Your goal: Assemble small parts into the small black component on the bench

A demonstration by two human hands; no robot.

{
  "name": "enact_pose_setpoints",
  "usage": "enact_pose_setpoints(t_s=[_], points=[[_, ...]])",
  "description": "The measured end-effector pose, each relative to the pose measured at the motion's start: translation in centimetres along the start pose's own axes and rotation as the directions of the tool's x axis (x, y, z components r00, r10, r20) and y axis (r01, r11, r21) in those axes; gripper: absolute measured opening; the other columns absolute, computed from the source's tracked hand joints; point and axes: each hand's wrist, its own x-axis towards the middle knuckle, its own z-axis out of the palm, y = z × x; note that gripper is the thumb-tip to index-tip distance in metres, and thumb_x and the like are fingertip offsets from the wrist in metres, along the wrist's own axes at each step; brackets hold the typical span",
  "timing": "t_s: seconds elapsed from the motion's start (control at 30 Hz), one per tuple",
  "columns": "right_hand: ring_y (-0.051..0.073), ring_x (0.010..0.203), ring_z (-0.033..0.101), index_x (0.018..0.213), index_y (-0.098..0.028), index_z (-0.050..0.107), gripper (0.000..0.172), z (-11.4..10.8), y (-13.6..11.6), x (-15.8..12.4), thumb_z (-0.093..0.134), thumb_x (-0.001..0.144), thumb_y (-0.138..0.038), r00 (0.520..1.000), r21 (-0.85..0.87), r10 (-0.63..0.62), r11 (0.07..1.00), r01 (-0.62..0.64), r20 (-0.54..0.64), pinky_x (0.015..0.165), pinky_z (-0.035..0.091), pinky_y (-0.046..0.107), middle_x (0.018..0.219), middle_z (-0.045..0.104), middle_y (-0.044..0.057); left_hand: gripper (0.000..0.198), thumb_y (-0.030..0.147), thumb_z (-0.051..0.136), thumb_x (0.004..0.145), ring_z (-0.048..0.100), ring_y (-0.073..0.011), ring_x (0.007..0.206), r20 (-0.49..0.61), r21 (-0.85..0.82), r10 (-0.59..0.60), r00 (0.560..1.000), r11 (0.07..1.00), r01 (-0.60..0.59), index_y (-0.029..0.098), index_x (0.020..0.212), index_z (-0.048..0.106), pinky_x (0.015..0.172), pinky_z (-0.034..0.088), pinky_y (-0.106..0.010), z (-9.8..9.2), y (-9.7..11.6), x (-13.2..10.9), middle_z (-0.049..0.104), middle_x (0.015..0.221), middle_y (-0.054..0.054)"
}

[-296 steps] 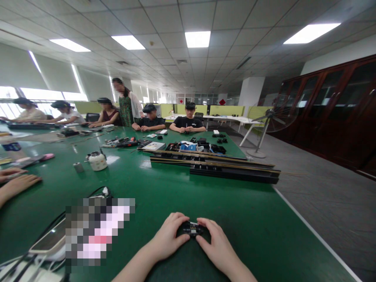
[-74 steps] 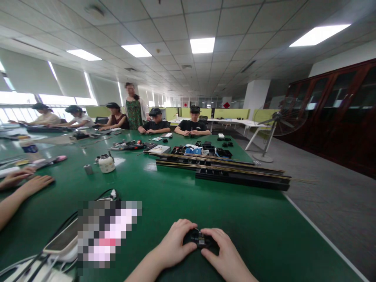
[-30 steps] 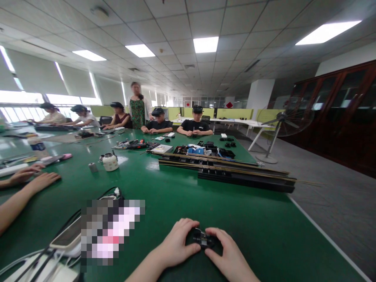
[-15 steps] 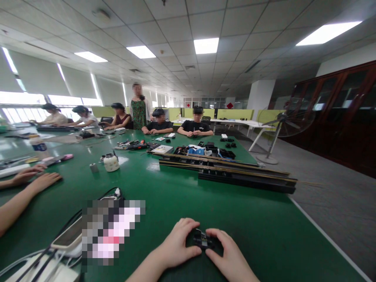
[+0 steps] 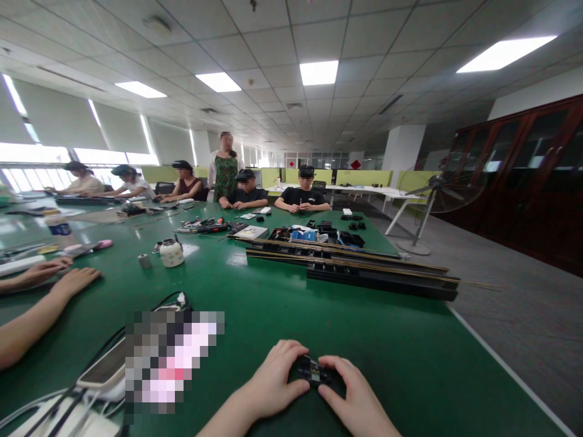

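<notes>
A small black plastic part (image 5: 314, 371) with a lighter, metallic-looking middle lies low in the view, at the near side of the green table (image 5: 255, 309). From its left side my left hand (image 5: 281, 375) grips it between thumb and fingers. My right hand (image 5: 347, 383) pinches the opposite side, thumb below and forefinger above. Its exact kind is too small to make out, and the fingers cover its ends.
Long black channels (image 5: 382, 282) with thin brass-coloured rods lie across the table ahead. To my left are a blurred-out screen (image 5: 175, 358), cables and a white jar (image 5: 172, 253). A co-worker's hands (image 5: 75, 282) rest at far left; other people sit beyond.
My hands and the black part have barely moved. The standing person at the back has shifted to the right, and the co-worker's near hand at left has moved slightly right.
</notes>
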Motion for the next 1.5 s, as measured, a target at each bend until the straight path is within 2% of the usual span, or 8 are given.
enact_pose_setpoints(t_s=[0.07,0.23,0.37,0.63,0.83,1.1,1.33,1.5], points=[[0.022,0.107,0.054,0.105,-0.023,0.060,0.033,0.06,0.01,0.04,0.056,0.072,-0.027,1.000,0.001,0.000,1.000,0.000,0.002,0.095,0.038,0.033,0.111,0.063,0.006,0.050,0.020,0.065,0.072,0.044,-0.0241,0.109,-0.005,-0.007,0.012,1.000,1.000,-0.012,0.021,0.119,0.048,0.097,0.035,-0.036,-0.06,-0.08,-0.03,0.051,0.117,-0.007],[0.022,0.106,0.054,0.103,-0.023,0.061,0.032,0.00,0.04,0.13,0.056,0.072,-0.027,1.000,0.007,-0.004,1.000,0.004,0.000,0.094,0.039,0.033,0.109,0.063,0.005,0.037,0.015,0.061,0.074,0.045,-0.0225,0.105,0.002,-0.001,0.016,1.000,1.000,-0.016,0.022,0.110,0.053,0.094,0.036,-0.034,0.03,-0.12,0.10,0.052,0.114,-0.005],[0.022,0.104,0.055,0.102,-0.023,0.061,0.031,-0.19,0.02,0.13,0.056,0.072,-0.027,1.000,0.015,-0.007,1.000,0.007,0.000,0.093,0.039,0.033,0.107,0.064,0.005,0.035,0.016,0.059,0.075,0.045,-0.0223,0.105,0.005,0.006,0.025,1.000,1.000,-0.025,0.023,0.109,0.053,0.093,0.037,-0.034,0.14,-0.06,0.27,0.053,0.112,-0.004],[0.021,0.102,0.055,0.100,-0.024,0.062,0.028,-0.21,0.05,0.17,0.056,0.073,-0.026,1.000,0.029,-0.010,1.000,0.010,0.002,0.093,0.039,0.033,0.106,0.064,0.005,0.038,0.012,0.053,0.077,0.044,-0.0225,0.107,0.032,0.026,0.015,0.999,1.000,-0.016,0.024,0.112,0.049,0.096,0.034,-0.035,0.13,0.00,0.27,0.052,0.115,-0.004],[0.021,0.103,0.055,0.100,-0.025,0.062,0.027,-0.30,0.29,0.07,0.055,0.075,-0.029,1.000,0.034,-0.024,0.999,0.024,0.002,0.093,0.039,0.033,0.106,0.064,0.005,0.037,0.010,0.055,0.073,0.045,-0.0214,0.106,0.030,0.012,0.002,1.000,1.000,-0.002,0.022,0.107,0.052,0.095,0.035,-0.033,0.05,0.43,0.35,0.053,0.112,-0.004],[0.022,0.104,0.055,0.102,-0.025,0.062,0.027,-0.11,0.54,0.06,0.051,0.077,-0.029,0.999,0.050,-0.042,0.998,0.043,-0.011,0.094,0.039,0.034,0.107,0.064,0.005,0.033,0.015,0.060,0.072,0.046,-0.0222,0.104,0.012,0.001,0.018,1.000,1.000,-0.018,0.022,0.104,0.053,0.094,0.036,-0.034,-0.10,0.25,0.13,0.054,0.111,-0.005],[0.023,0.106,0.054,0.102,-0.025,0.063,0.031,-0.04,0.08,0.22,0.059,0.071,-0.029,0.998,0.034,-0.064,0.997,0.064,0.007,0.095,0.037,0.036,0.110,0.063,0.005,0.035,0.019,0.063,0.072,0.046,-0.0225,0.104,0.014,0.003,0.035,0.999,0.999,-0.035,0.024,0.105,0.053,0.092,0.037,-0.033,-0.26,-0.17,0.19,0.053,0.111,-0.004],[0.023,0.109,0.052,0.096,-0.026,0.065,0.025,0.01,-0.07,0.27,0.061,0.071,-0.030,0.995,-0.024,-0.090,0.996,0.091,0.038,0.097,0.035,0.037,0.111,0.063,0.005,0.046,0.022,0.069,0.067,0.047,-0.0231,0.105,0.012,0.016,0.024,1.000,1.000,-0.024,0.024,0.109,0.052,0.093,0.037,-0.033,-0.22,-0.05,0.11,0.053,0.112,-0.004]])
